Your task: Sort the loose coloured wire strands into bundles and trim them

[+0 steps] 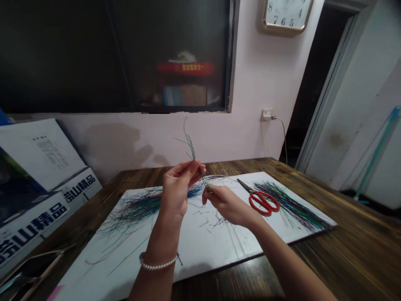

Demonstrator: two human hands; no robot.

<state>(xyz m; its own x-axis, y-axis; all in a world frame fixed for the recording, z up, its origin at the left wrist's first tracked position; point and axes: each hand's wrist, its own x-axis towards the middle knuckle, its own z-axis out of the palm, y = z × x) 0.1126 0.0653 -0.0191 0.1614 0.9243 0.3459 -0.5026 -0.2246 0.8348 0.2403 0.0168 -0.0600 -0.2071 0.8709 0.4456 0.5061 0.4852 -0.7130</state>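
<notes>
Thin green wires form a small bundle held up above a white board. My left hand pinches it near the middle, with loose ends sticking up above the fingers. Lower down, my right hand is closed on the bundle's bottom end. Behind my left hand a tangled pile of dark green, blue and red wires spreads over the board. Red-handled scissors lie to the right of my right hand, blades pointing up and left. Beneath the hands are short cut scraps.
Another pile of long coloured wires lies at the board's right end. White printed boxes stand on the left of the wooden table. A dark object with a light edge rests at the front left. Behind is a wall with a socket.
</notes>
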